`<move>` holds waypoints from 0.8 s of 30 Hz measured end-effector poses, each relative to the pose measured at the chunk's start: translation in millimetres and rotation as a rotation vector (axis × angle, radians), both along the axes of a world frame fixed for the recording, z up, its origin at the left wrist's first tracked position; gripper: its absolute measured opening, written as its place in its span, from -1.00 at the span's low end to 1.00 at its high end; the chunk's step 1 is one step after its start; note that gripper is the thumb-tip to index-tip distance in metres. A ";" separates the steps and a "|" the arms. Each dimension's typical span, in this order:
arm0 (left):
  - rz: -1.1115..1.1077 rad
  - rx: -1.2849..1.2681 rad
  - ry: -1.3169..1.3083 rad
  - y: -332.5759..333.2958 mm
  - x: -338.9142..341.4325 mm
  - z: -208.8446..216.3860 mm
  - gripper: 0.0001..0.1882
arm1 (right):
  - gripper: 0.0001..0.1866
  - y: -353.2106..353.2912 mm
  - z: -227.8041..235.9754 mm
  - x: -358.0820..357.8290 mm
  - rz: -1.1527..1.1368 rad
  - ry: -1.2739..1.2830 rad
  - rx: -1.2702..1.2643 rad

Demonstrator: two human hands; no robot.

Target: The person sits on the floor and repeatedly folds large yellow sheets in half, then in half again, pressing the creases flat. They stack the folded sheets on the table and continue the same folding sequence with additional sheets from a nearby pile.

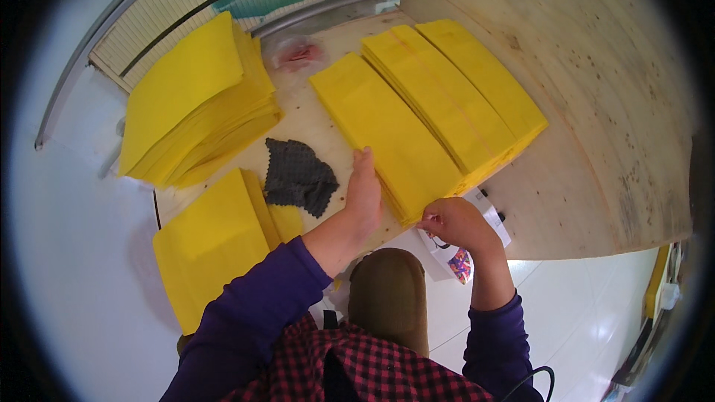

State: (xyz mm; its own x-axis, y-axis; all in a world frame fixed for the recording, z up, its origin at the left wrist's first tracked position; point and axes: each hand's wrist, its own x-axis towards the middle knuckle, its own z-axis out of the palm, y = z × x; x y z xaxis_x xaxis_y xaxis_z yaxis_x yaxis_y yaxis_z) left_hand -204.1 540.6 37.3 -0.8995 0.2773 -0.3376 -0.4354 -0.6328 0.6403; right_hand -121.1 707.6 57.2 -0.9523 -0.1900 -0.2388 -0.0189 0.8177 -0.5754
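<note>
Three long yellow stacks of folded, cloth-like sheets lie side by side on the wooden table. Against the left side of the nearest yellow stack (387, 130) rests my left hand (363, 192), its fingers stretched out along the edge and partly hidden. My right hand (460, 222) is at the near end of the same stack, thumb and forefinger pinched together by the sheet edges. What lies between those fingertips is too small to make out. Beyond are the middle yellow stack (439, 97) and the far yellow stack (484, 74); a thin band crosses the middle one.
A dark grey cloth (299, 177) lies left of my left hand. Further left are a tall yellow pile (194, 97) and a lower yellow pile (212, 246). A clear bag with red bits (298, 53) sits behind. A white printed packet (454, 257) shows below my right hand.
</note>
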 end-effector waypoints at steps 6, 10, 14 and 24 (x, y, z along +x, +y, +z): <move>-0.051 0.064 -0.026 3.0 -2.7 -7.8 -0.48 | -0.71 -3.2 -3.1 -3.6 -0.001 -0.036 -0.101; -0.026 -0.013 -0.033 2.7 -3.1 -10.9 -0.29 | -0.72 -6.3 -4.3 -2.2 0.020 -0.041 -0.080; 0.035 -0.164 -0.078 -2.9 7.5 2.5 -0.24 | -0.77 -11.7 -2.9 12.7 -0.046 -0.056 -0.147; -0.004 -0.241 0.222 -96.1 77.8 33.9 -0.33 | -0.94 -51.5 -11.6 73.5 -0.098 0.020 -0.352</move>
State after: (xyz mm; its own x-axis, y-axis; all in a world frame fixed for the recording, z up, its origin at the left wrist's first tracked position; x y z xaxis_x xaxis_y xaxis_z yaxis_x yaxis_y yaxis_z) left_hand -126.2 444.5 71.2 -0.9575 0.2171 -0.1900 -0.2708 -0.4498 0.8511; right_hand -47.6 656.1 45.5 -0.9739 -0.1647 -0.1562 0.0359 0.5677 -0.8225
